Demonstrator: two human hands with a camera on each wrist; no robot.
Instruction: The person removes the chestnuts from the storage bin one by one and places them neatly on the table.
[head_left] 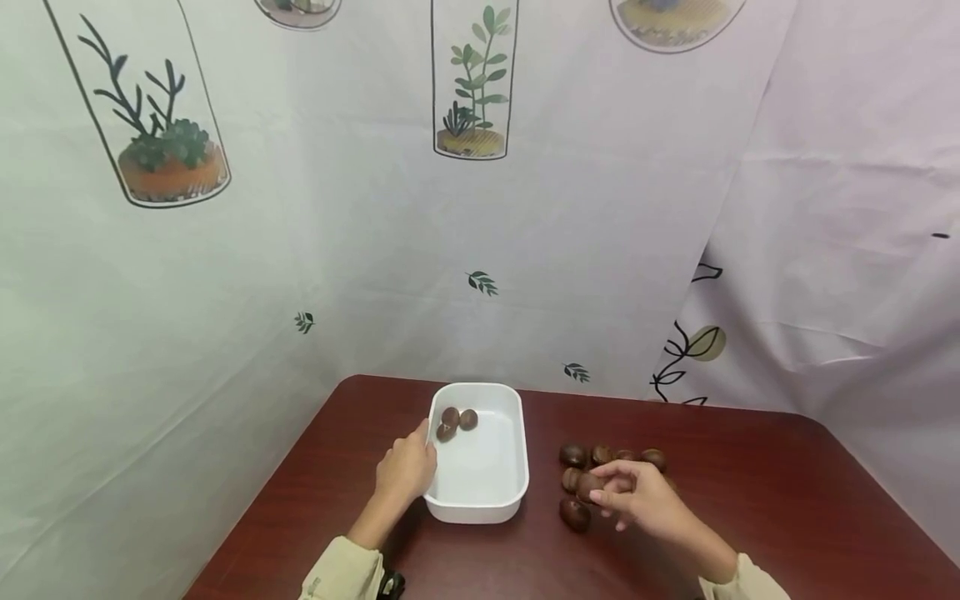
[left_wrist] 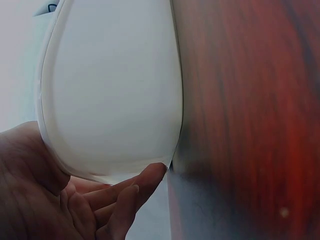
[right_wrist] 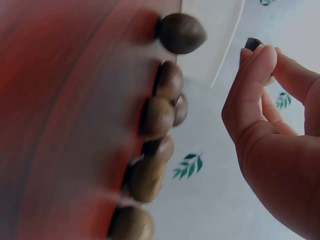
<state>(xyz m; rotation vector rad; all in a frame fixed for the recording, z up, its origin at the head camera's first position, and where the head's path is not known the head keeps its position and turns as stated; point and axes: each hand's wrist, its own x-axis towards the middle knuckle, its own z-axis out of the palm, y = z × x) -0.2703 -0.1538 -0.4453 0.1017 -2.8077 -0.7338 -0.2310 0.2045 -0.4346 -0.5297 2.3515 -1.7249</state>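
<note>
In the head view, a white rectangular dish (head_left: pixel 487 467) stands on the table with three brown chestnuts (head_left: pixel 468 419) in its far left corner. My left hand (head_left: pixel 407 467) grips the dish by its left side; in the left wrist view, its fingers (left_wrist: pixel 150 182) bend against the dish's outer wall. Between the thumb and fingertips of my right hand (head_left: pixel 641 498) is a chestnut (head_left: pixel 590 487), held above the pile to the right of the dish. The right wrist view shows only a dark edge of that chestnut past the fingers.
Several loose chestnuts (head_left: pixel 573 455) lie close together on the dark red table (head_left: pixel 315 517), around and below my right hand. One larger chestnut (head_left: pixel 574 514) sits nearest to me. A white printed cloth (head_left: pixel 390 275) hangs behind the table's far edge and along its sides.
</note>
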